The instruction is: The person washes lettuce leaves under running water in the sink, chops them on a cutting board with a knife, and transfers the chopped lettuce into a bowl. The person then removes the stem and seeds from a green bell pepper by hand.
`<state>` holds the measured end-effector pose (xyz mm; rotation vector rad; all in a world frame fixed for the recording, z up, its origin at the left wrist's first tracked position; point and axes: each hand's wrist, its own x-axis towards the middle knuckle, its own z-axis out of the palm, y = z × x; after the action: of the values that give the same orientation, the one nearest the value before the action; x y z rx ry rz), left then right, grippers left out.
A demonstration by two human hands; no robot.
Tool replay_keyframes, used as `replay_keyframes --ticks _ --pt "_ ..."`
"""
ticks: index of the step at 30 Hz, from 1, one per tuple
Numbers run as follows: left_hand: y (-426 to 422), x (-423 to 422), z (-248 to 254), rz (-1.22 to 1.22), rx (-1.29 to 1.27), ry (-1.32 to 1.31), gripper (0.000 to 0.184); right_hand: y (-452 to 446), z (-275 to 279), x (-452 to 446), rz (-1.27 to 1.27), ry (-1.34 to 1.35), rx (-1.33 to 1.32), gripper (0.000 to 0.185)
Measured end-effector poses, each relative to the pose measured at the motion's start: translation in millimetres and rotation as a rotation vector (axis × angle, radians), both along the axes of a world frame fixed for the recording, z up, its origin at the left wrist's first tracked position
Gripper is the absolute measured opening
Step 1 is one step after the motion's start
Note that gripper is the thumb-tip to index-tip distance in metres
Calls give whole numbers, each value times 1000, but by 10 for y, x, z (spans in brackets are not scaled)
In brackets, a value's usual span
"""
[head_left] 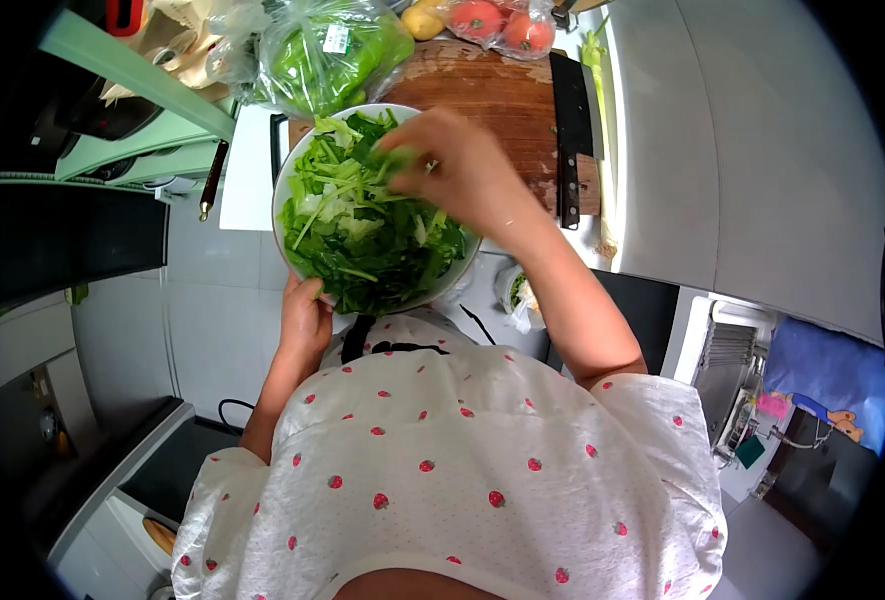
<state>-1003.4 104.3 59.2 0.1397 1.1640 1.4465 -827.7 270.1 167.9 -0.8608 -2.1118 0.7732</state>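
Note:
A white bowl (276,215) full of chopped leafy greens (362,225) is held at the front of my body, beside the cutting board. My left hand (305,312) grips the bowl's lower left edge, with the fingers partly hidden beneath it. Over the bowl's upper right side is my right hand (452,165), blurred by motion. Its fingers are closed on a bit of the greens. Pale stalk pieces and darker leaves lie mixed in the bowl.
A wooden cutting board (482,85) carries a black-handled cleaver (570,130) on its right. Leek-like stalks (607,200) lie beyond it. Bagged green vegetables (327,60) and bagged tomatoes (497,22) sit at the back. A small container (515,290) stands below the board; a sink (812,480) is far right.

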Motion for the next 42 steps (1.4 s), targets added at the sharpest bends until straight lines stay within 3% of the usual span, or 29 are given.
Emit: replay_keyframes --ticks 2,5,7,11,19,23,25,27,30,31,33,36,37,39,41,42 --pt "-16 -11 7 2 -10 1 51 -89 44 -9 104 -13 -153 18" --pt "-38 6 43 44 -3 -14 51 233 -239 304 -209 247 -301 19" --pt "-84 -24 33 54 10 -25 51 522 -710 661 -397 -130 -178 25" --pt "-228 -119 -92 70 20 -45 49 490 -1153 783 -381 -280 -180 37" --pt "-303 -141 -92 113 -44 -30 48 312 -1189 592 -191 -394 1 7" --pt "-227 -33 4 182 -37 -7 48 441 -1226 623 -175 -342 88 5" --pt "-217 -42 9 147 -18 7 49 449 -945 559 -264 -105 -316 8" --pt "-204 -19 44 134 -8 11 50 368 -465 464 -224 155 -520 12" --pt "-133 11 206 137 -6 0 51 -4 135 164 37 337 -513 20" --pt "-140 -1 212 112 2 1 51 -101 149 99 105 214 -373 29" --pt "-131 -28 210 62 24 0 51 -172 198 114 29 22 21 28" --pt "-34 113 310 77 5 -10 50 -144 145 491 -295 -32 -8 24" --pt "-74 74 310 50 22 -30 49 -181 106 564 -395 -50 -140 24" --pt "-105 38 275 -17 53 -64 48 -241 77 695 -485 -83 -394 30" --pt "-99 -23 261 -42 63 -88 48 -273 -25 661 -458 -49 -457 42" --pt "-95 -49 261 -53 66 -97 47 -296 -56 615 -446 -22 -416 35"
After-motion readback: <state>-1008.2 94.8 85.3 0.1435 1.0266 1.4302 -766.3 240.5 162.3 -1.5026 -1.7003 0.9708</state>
